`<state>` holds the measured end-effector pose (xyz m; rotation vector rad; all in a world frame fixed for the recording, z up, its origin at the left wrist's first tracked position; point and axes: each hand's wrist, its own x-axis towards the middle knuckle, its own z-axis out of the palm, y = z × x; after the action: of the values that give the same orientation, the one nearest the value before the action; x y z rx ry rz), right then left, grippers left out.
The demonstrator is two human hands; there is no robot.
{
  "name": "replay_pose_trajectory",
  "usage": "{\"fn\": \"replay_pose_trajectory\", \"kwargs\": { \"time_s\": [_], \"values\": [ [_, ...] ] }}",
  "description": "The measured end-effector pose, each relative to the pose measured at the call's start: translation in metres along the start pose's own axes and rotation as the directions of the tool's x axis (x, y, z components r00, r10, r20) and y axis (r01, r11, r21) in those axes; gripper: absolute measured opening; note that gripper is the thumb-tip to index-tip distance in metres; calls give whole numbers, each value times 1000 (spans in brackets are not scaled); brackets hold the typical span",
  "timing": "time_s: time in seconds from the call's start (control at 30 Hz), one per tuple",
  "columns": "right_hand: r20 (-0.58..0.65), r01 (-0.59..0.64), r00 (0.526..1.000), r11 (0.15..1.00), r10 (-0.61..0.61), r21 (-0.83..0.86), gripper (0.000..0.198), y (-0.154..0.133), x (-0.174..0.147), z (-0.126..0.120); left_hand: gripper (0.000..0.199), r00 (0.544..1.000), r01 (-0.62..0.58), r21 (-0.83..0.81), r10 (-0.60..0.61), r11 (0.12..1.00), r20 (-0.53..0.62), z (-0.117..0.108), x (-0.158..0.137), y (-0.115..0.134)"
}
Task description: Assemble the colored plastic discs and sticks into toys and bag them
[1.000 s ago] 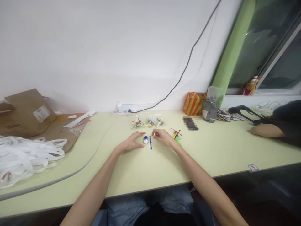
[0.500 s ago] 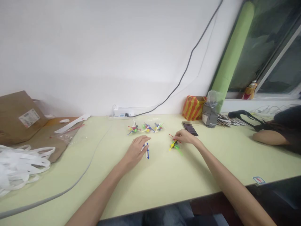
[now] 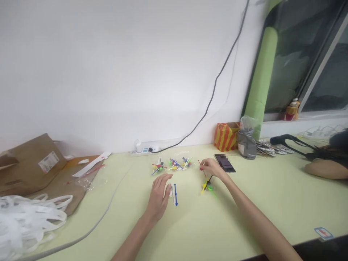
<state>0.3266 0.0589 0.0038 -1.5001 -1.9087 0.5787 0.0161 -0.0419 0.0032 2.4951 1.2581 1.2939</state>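
Note:
My right hand [image 3: 213,167] pinches a thin red plastic stick [image 3: 201,167], holding it by its thicker middle. Below that hand lies a small pile with a yellow piece [image 3: 204,187], a green piece [image 3: 210,188] and a black piece [image 3: 208,182]. My left hand [image 3: 160,194] hovers with fingers apart beside a blue arrow-tipped stick [image 3: 175,195] and a white stick [image 3: 173,199] lying side by side. Its thumb partly hides another small white piece. Farther back sit several multicoloured spiky clusters [image 3: 159,166], some on or in clear plastic.
A phone [image 3: 225,163] lies right of my right hand. Behind it stand a striped bag [image 3: 226,137] and a grey container [image 3: 247,145]. Left are a grey cable [image 3: 104,214], white strips [image 3: 29,221] and a brown paper bag [image 3: 29,163]. Another person's arm [image 3: 326,168] rests at right.
My right hand has drawn the red stick away from the coloured pile. My left hand has shifted off the blue and white sticks, showing more of them. The view has tilted upward.

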Motion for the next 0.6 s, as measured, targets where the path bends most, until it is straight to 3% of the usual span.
{"fn": "replay_pose_trajectory", "kwargs": {
  "time_s": [0.07,0.13,0.17,0.2,0.3,0.4,0.47,0.6],
  "values": [
    [-242,84,968,995,-69,55,21,-15,-7,2,31,1000,18,-4,-18,1000,9,1,-1,2],
    [-493,182,863,979,-114,92,24,-37,-20,12,33,999,39,-14,-39,999,24,3,-3,5],
    [-573,228,809,968,-128,106,25,-50,-28,20,36,998,51,-22,-50,998,31,4,-4,6],
    [-599,273,786,954,-150,121,25,-64,-38,31,39,998,54,-32,-53,998,30,4,-4,8],
    [-469,413,834,893,-290,181,20,-99,-65,71,48,999,26,-59,-23,998,40,7,-6,9],
    [-378,450,865,842,-329,296,22,-117,-79,103,35,998,-15,-46,18,999,62,8,-5,6],
    [-356,433,882,829,-308,354,23,-118,-79,110,24,995,-52,-5,52,999,87,8,-3,4],
    [-267,396,915,797,-302,455,28,-111,-74,100,23,987,-137,118,126,984,97,8,2,2]
  ]
}}
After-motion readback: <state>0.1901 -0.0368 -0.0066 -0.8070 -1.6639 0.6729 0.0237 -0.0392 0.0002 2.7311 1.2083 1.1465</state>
